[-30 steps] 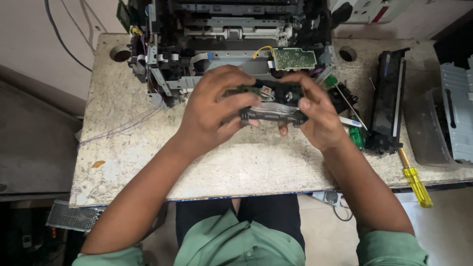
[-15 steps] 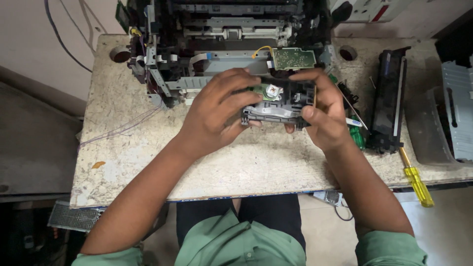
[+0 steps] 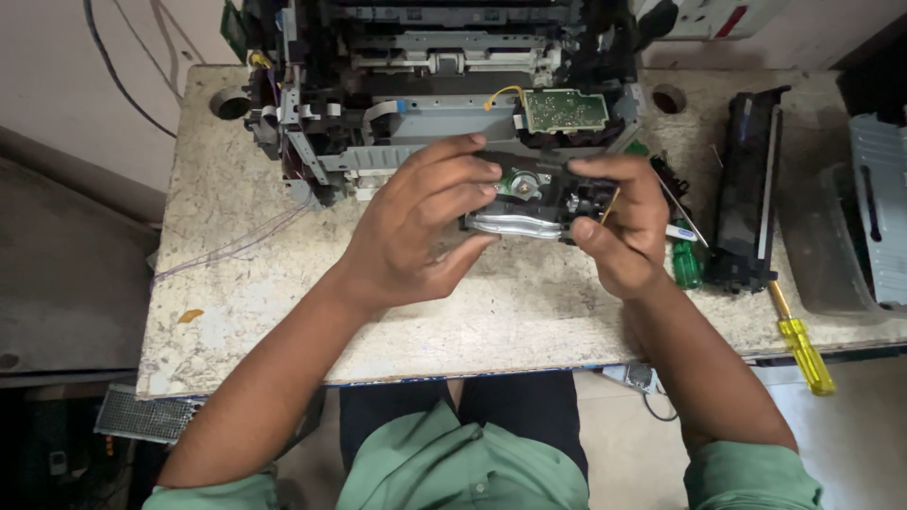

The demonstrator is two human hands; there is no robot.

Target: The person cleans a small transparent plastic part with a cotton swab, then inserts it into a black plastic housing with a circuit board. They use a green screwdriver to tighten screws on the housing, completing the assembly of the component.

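Both my hands hold a small black printer module (image 3: 540, 200) with a round metal motor on top and a shiny curved lens along its near edge. My left hand (image 3: 422, 227) grips its left end, thumb beneath and fingers over the top. My right hand (image 3: 619, 224) grips its right end. The module hovers over the worn marble table (image 3: 236, 283), just in front of the opened printer chassis (image 3: 444, 85) with its green circuit board (image 3: 565, 110).
A black toner cartridge (image 3: 746, 189) lies to the right. A yellow-handled screwdriver (image 3: 801, 342) rests at the table's right front edge, a green-handled one (image 3: 685, 257) beside my right hand. Grey plastic panels (image 3: 874, 217) sit at far right. Thin wires (image 3: 236, 244) trail left.
The module has been turned over and lifted slightly toward the printer, so its motor side faces up. Both hands kept hold of it and shifted their grip.
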